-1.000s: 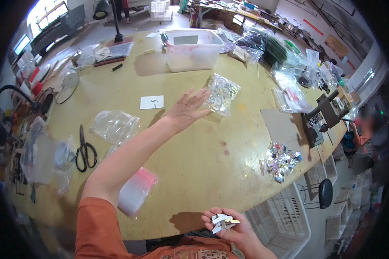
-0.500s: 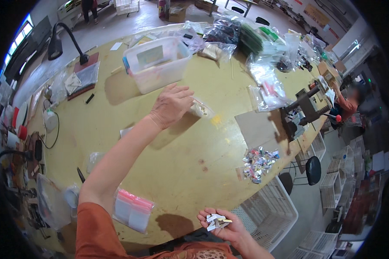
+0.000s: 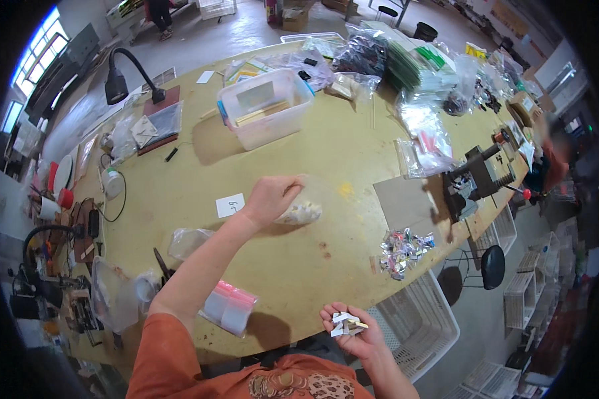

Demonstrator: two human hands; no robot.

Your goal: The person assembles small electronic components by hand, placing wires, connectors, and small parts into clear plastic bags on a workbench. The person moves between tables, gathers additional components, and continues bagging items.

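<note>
My left hand reaches over the middle of the table, its fingers pinched on the top of a clear plastic bag. Small pale pieces fill the bag's lower part, which is on or just above the tabletop. Palm up at the near edge, my right hand is cupped around several small flat pieces, white, silvery and yellowish. Left of the bag lies a white card. A pile of small shiny pieces rests on the table's right side. Pink-topped zip bags lie partly behind my left forearm.
Beyond my left hand stands a translucent tub with sticks inside. A hand press occupies the right edge, beside a grey sheet. White crates sit below that edge. Scissors and a desk lamp are to the left.
My left hand has come nearer to me with the plastic bag, away from the tub. The right hand still cups its pieces. The whole view has shifted slightly.
</note>
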